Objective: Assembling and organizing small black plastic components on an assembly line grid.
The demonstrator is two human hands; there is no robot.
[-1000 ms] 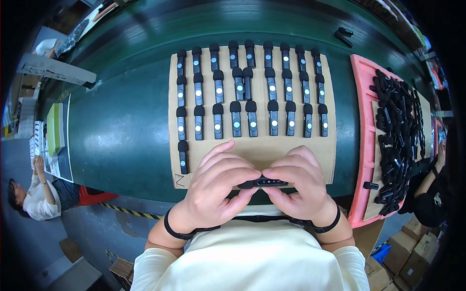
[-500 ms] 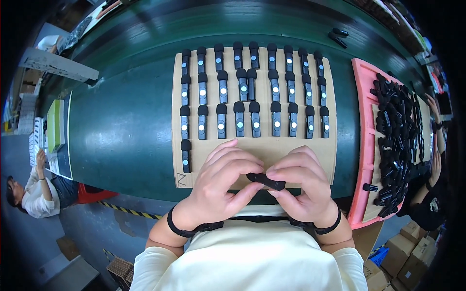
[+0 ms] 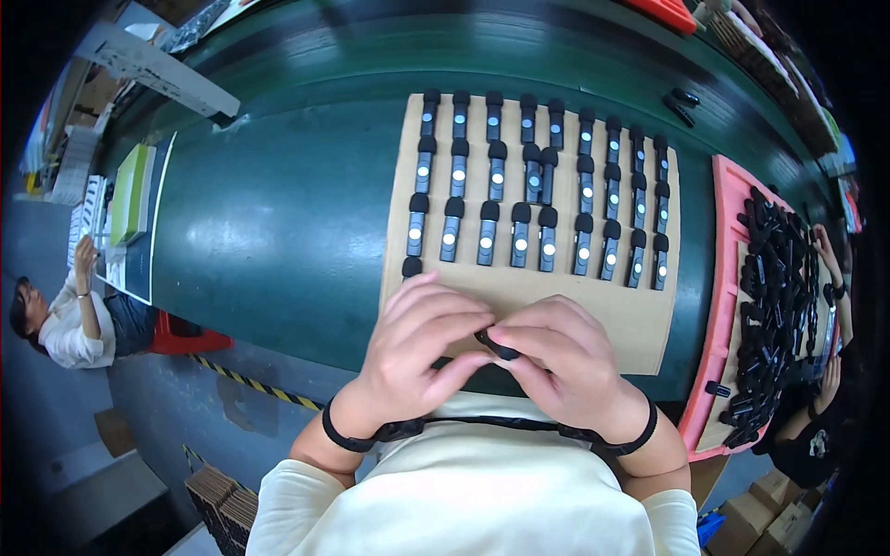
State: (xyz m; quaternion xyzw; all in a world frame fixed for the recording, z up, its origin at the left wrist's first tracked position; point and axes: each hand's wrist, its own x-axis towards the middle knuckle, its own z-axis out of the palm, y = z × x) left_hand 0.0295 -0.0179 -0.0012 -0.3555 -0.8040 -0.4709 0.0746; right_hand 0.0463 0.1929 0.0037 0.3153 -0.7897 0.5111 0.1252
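A small black clip-on microphone [image 3: 503, 351] is pinched between the fingertips of both hands, just in front of my body. My left hand [image 3: 419, 345] grips its left end, my right hand [image 3: 559, 345] its right end, and fingers hide much of it. Beyond the hands lies a flat cardboard sheet [image 3: 593, 310] with several rows of black microphones [image 3: 486, 232]. Each has a dark foam cap, and most show a pale round dot. One microphone [image 3: 413, 267] at the sheet's left is partly covered by my left hand.
The sheet lies on a dark green table [image 3: 269, 222]. To the right, a pink tray [image 3: 702, 408] holds a heap of black microphones [image 3: 765, 315], with a co-worker's hands beside it. Another person sits at the far left near a green box [image 3: 134, 195]. Two black pieces [image 3: 681, 109] lie at the back right.
My view has turned, so the sheet and tray appear farther right and tilted. Both hands still hold the microphone, which is now more covered by the fingers.
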